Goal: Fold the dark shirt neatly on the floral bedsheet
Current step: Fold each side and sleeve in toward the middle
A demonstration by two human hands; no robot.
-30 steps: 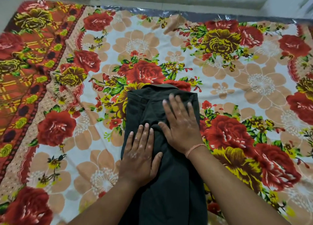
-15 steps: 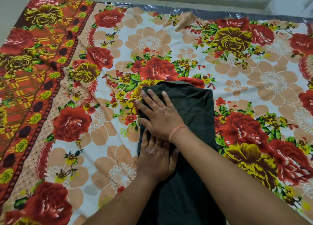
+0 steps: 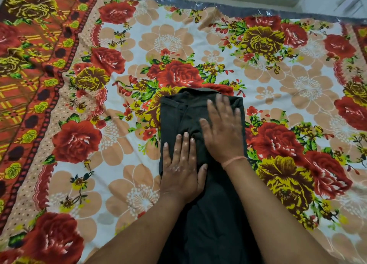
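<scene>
Left hand (image 3: 181, 170) and right hand (image 3: 224, 130) press flat on dark shirt (image 3: 214, 214).

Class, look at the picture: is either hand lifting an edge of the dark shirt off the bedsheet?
No: the left hand and right hand both lie flat, fingers straight, pressing the dark shirt down on the bedsheet.

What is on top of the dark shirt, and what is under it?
The left hand and right hand press flat on the dark shirt. The floral bedsheet spreads around it; what lies beneath is covered.
</scene>
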